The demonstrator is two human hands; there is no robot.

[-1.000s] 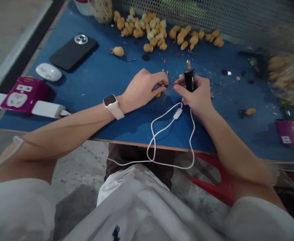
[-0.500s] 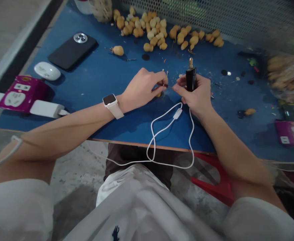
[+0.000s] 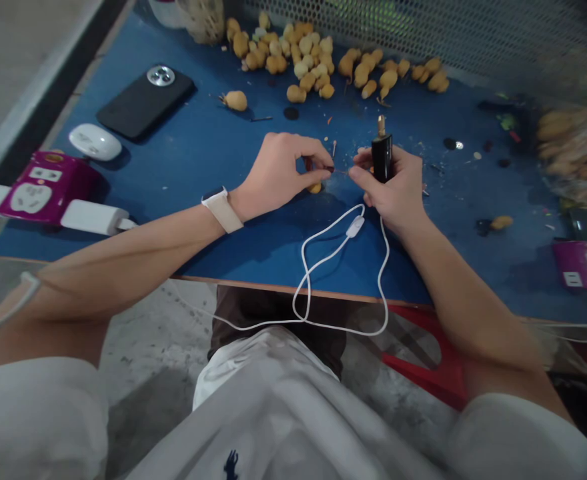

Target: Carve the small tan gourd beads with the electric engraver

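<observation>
My right hand (image 3: 393,183) is wrapped round a black mini electric drill (image 3: 382,159) with a brass tip pointing away from me. A white cord (image 3: 306,250) with an inline switch (image 3: 355,227) lies below that hand. My left hand (image 3: 291,167), wearing a watch, has thumb and fingertips pinched together. A very thin strand (image 3: 341,173) spans the small gap from the left fingertips to the right ones; what it is made of I cannot make out. Under the left fingers a small tan gourd (image 3: 314,188) partly shows, and whether they touch it is unclear.
Small tan gourds (image 3: 308,63) are heaped along the back of the blue table (image 3: 213,147) by a perforated metal panel (image 3: 438,40). A phone (image 3: 146,103), a white case (image 3: 95,142) and a purple power strip (image 3: 48,187) lie left. A bag (image 3: 571,153) lies right.
My left wrist has rolled slightly, turning the watch face away. The pinched fingers shift a little; the right hand stays nearly still with the drill.
</observation>
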